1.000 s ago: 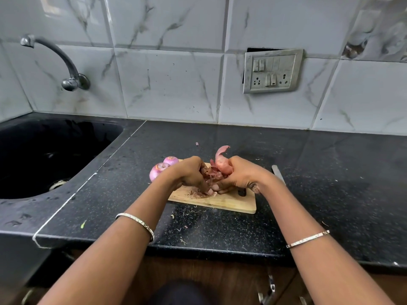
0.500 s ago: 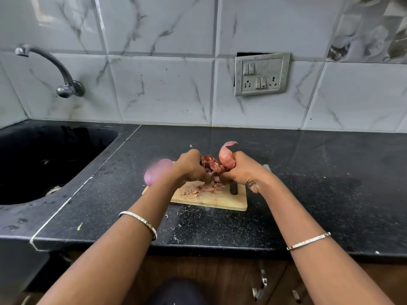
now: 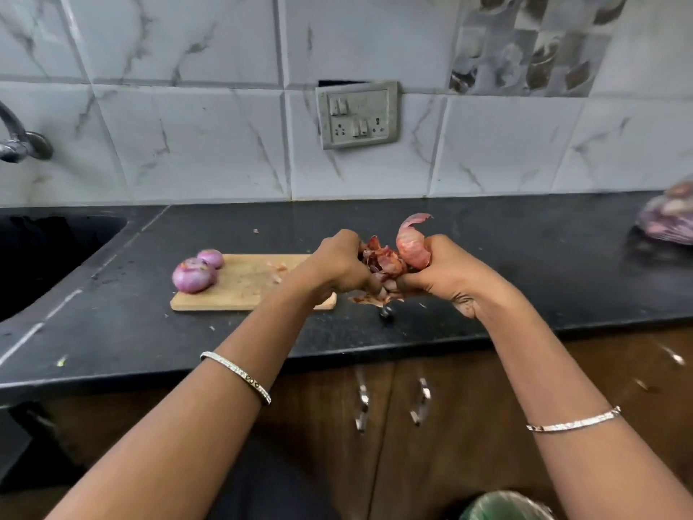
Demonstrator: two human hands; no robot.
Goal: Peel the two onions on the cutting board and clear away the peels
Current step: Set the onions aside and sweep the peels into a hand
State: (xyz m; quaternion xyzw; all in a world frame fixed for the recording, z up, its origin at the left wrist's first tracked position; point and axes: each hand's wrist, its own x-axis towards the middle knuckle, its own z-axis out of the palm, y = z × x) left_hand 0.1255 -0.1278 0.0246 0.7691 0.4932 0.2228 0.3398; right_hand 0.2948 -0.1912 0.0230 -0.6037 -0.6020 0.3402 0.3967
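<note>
1. The left hand (image 3: pixel 337 264) and the right hand (image 3: pixel 446 275) are close together, both curled round a bunch of red onion peels (image 3: pixel 390 260).
2. Two purple onions (image 3: pixel 193 275) sit touching each other at the left end of the wooden cutting board (image 3: pixel 240 287).
3. The board lies on a black counter (image 3: pixel 525 294), with a sink (image 3: pixel 45 257) on the left.
4. A bin (image 3: pixel 502 506) with a green bag peeks in at the bottom.

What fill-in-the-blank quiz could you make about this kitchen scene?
1. Two peeled onions sit on the wooden ____.
2. The left hand and right hand together hold a bunch of onion ____.
3. The sink lies to the person's ____.
Missing words: cutting board; peels; left.
</note>
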